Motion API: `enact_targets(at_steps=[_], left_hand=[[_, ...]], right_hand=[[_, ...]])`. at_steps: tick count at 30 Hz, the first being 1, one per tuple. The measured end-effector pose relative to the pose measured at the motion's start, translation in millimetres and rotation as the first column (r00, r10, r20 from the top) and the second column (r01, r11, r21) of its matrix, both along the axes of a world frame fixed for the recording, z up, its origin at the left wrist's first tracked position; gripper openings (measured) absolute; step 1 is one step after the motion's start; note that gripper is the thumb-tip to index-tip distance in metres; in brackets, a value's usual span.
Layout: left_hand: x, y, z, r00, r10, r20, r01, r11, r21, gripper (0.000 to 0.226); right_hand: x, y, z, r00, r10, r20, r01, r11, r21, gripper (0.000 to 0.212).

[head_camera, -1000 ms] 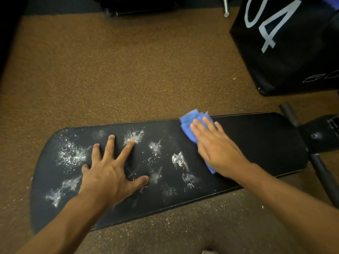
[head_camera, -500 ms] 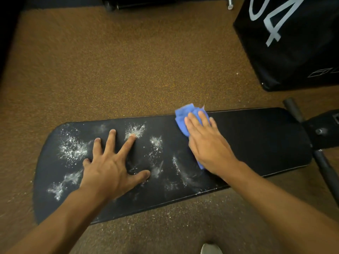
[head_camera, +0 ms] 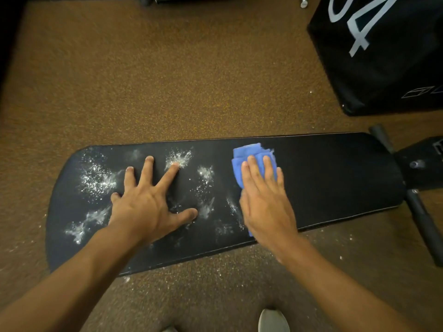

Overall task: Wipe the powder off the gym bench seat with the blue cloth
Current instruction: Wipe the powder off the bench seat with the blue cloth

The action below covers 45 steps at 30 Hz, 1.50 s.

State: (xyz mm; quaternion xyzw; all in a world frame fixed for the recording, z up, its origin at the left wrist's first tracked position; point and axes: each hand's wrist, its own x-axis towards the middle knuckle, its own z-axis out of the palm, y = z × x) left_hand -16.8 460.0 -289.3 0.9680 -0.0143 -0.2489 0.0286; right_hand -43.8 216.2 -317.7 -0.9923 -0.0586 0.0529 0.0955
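Note:
A long black gym bench seat (head_camera: 335, 178) lies across the view over a brown speckled floor. White powder (head_camera: 96, 180) is scattered in patches over its left half; the right half looks dark and bare. My right hand (head_camera: 263, 202) presses flat on a folded blue cloth (head_camera: 249, 154) near the seat's middle, the cloth poking out beyond my fingertips and below my palm. My left hand (head_camera: 148, 202) rests flat on the seat with fingers spread, its index fingertip touching a powder patch (head_camera: 179, 159).
A large black box with white numerals (head_camera: 383, 56) stands at the upper right. The bench's black frame and crossbar (head_camera: 422, 212) stick out at the right end. Powder specks dot the floor near the front edge. A light shoe tip (head_camera: 273, 319) shows at the bottom.
My right hand has slid the cloth leftward along the seat, smearing away the powder patches near the middle. The left hand stays planted.

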Motion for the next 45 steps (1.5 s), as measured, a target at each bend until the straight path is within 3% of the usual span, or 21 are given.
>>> enact_targets(at_steps=[4,7,9,11,15,17,21,23,26,29,31,35,38,41,43,45], left_hand=[[-0.6,-0.1,0.6,1.0,0.005,0.006,-0.005,1.0,-0.001,0.116],[-0.7,-0.4,-0.3,1.0,0.002,0.008,-0.002,1.0,0.002,0.115],[-0.4,0.9,-1.9,1.0,-0.001,0.014,0.001,1.0,0.001,0.116],[-0.5,1.6,-3.5,1.0,0.001,0.022,-0.001,1.0,-0.006,0.117],[-1.1,1.0,-1.6,1.0,0.011,0.017,-0.011,1.0,-0.002,0.116],[-0.9,-0.6,-0.1,1.0,0.004,0.008,-0.004,1.0,0.004,0.115],[-0.3,-0.6,0.2,1.0,-0.008,0.005,0.008,1.0,0.016,0.114],[-0.6,-0.5,-1.0,1.0,-0.002,0.005,0.002,1.0,0.007,0.114],[-1.2,-0.2,-1.2,1.0,0.0,0.008,0.0,1.0,0.017,0.115],[-0.9,-1.4,-0.4,1.0,0.006,0.002,-0.006,1.0,0.018,0.114],[-0.4,-0.9,-1.1,1.0,0.0,0.006,0.0,1.0,0.013,0.114],[-1.3,0.6,-5.5,1.0,0.0,0.024,0.0,1.0,0.0,0.114],[-1.8,-0.3,-6.0,0.999,0.011,0.031,-0.011,1.0,0.001,0.115],[-2.2,-1.0,-3.3,1.0,0.02,0.021,-0.02,1.0,-0.007,0.114],[-2.6,-2.1,-2.0,1.0,0.016,0.019,-0.015,1.0,-0.011,0.113],[-2.0,-1.5,-2.0,1.0,0.003,0.021,-0.003,1.0,-0.005,0.113]], right_hand=[[-54.5,-12.5,-1.1,0.953,0.302,-0.016,-0.302,0.953,-0.027,0.057],[-34.3,-40.6,0.5,0.986,0.169,-0.005,-0.169,0.983,-0.07,0.057],[-3.0,-28.5,-0.4,1.0,-0.01,0.001,0.01,0.999,-0.052,0.056],[6.8,1.1,-1.6,0.998,-0.067,0.013,0.067,0.998,-0.012,0.057],[-49.1,11.2,-5.6,0.971,0.238,0.013,-0.237,0.971,-0.011,0.057],[-56.9,-17.7,-2.3,0.953,0.302,-0.003,-0.302,0.952,-0.046,0.057],[5.8,-21.1,2.3,1.0,-0.027,-0.005,0.027,0.999,-0.032,0.057],[18.8,9.9,0.7,0.995,-0.1,-0.002,0.1,0.995,-0.002,0.059],[-21.3,28.2,-2.9,0.991,0.135,0.004,-0.135,0.991,0.006,0.06],[-48.7,-7.7,0.6,0.934,0.355,-0.031,-0.356,0.934,-0.027,0.058],[-25.8,-26.3,1.3,0.951,0.31,-0.022,-0.31,0.948,-0.074,0.058],[36.3,21.7,5.3,0.998,-0.059,-0.022,0.058,0.998,-0.032,0.06],[4.7,50.9,0.5,0.991,0.134,-0.016,-0.134,0.991,-0.013,0.06],[-42.8,19.6,5.5,0.943,0.33,-0.039,-0.332,0.943,-0.037,0.059],[-38.1,-8.5,3.6,0.947,0.319,-0.029,-0.32,0.943,-0.085,0.059],[-7.7,-8.6,4.0,0.99,0.136,-0.038,-0.14,0.985,-0.104,0.059]])
